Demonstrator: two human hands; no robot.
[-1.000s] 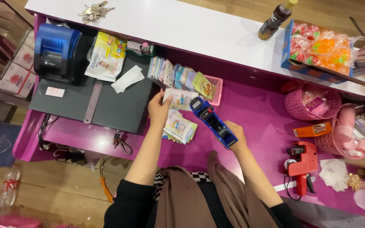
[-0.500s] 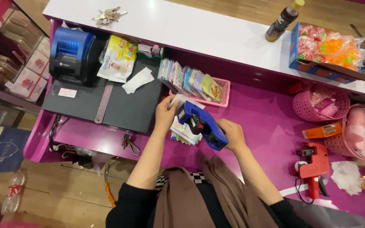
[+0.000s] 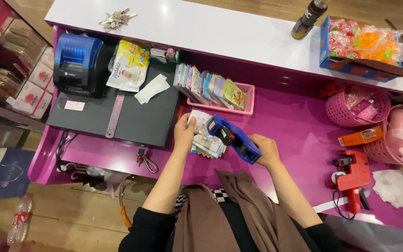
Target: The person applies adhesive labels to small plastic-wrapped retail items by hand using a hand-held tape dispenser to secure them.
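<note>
blue price-label gun (image 3: 233, 138) gripped in the right hand (image 3: 264, 150), fingers closed round its handle, nose aimed up and to the left over a small stack of flat packets (image 3: 206, 142). chunky plastic body, bright blue with a darker section across the top, lying tilted across the magenta counter (image 3: 295, 135). nose just above the stack, seemingly touching the top packet, though contact hard to confirm. left hand (image 3: 184, 134) pressed on the left edge of the same stack, fingers curled over a pale packet, thumb on top. packets pale, with small coloured prints, fanned slightly and lying flat at the counter's middle, just beside the right edge of a dark grey drawer top (image 3: 136, 116).

behind the stack, a pink mesh tray (image 3: 246, 100) filled with more upright packets. on the grey surface, a metal ruler (image 3: 115, 114), a white slip of paper and a yellow wipes pack (image 3: 129, 65), next to a blue and black receipt printer (image 3: 78, 63). well apart to the right, a second label gun, red (image 3: 350, 170), lying near a round pink basket (image 3: 355, 109). bunch of keys (image 3: 114, 17) on the white upper shelf
</note>
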